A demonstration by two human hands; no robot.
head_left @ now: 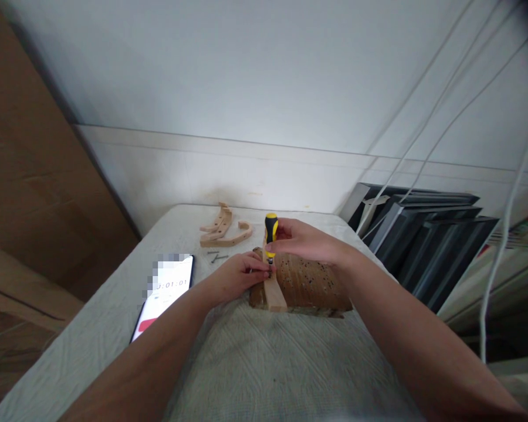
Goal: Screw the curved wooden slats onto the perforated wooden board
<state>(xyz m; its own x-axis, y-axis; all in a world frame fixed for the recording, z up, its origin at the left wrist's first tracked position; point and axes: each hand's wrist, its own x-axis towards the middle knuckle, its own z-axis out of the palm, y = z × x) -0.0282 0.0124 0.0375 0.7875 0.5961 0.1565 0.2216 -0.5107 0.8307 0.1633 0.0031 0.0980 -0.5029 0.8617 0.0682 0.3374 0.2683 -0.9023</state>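
Right hand (305,240): fingers curled around the short screwdriver with yellow-and-black handle (271,228), gripping the handle near its top; tool stands upright, tip pointing down. Tip end is partly hidden by fingers, so exact contact point can't be told.

Left hand (236,275): fingertips pinched narrow right at the base of the screwdriver shaft, pressing on the pale narrow wooden strip (273,290). Something small may be held between them, too small to tell.

The strip lies flat across the top of the dark brown speckled wooden block (310,286), running toward the viewer and overhanging the block's near edge slightly. The block sits on the table covered in light grey-white quilted cloth (255,363), roughly centre, between both forearms.

Just left of the left hand, a few small dark metal screws (217,256) lie loose on the cloth. Further back, near the far table edge, a pile of curved light wooden pieces (223,230), stacked and overlapping.

Left of the left forearm: black smartphone with lit screen showing a timer readout (167,291), lying flat, top part pixelated.

Behind the table, white wall (246,88). Far left, large brown cardboard sheet (30,193) leaning. Right of the table, stack of dark grey slanted panels (426,240), white cables (506,223) hanging across them.
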